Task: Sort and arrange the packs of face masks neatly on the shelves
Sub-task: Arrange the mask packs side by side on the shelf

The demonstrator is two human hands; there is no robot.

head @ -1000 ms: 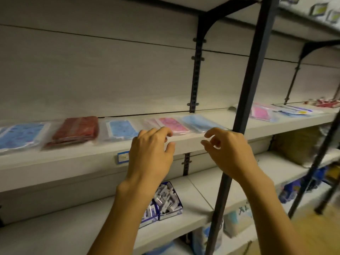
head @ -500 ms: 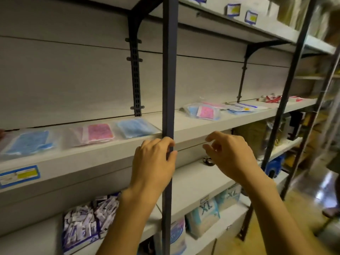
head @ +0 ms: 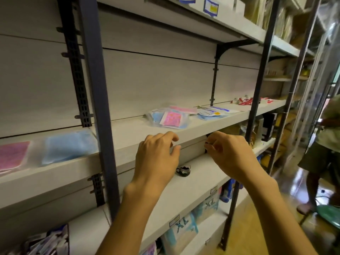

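Head view: both hands up at the shelf (head: 139,135) edge, empty. Left hand (head: 158,153) loosely curled, fingers part open; right hand (head: 228,155) the same, fingertips pinched near together, gripping nothing. Mask packs: a jumbled pile (head: 171,116) just beyond the hands, blue pack (head: 68,146) and pink pack (head: 12,155) lying flat far left.

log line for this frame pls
left hand empty, open | right hand empty, curled | both raised before shelf | mask pile unsorted
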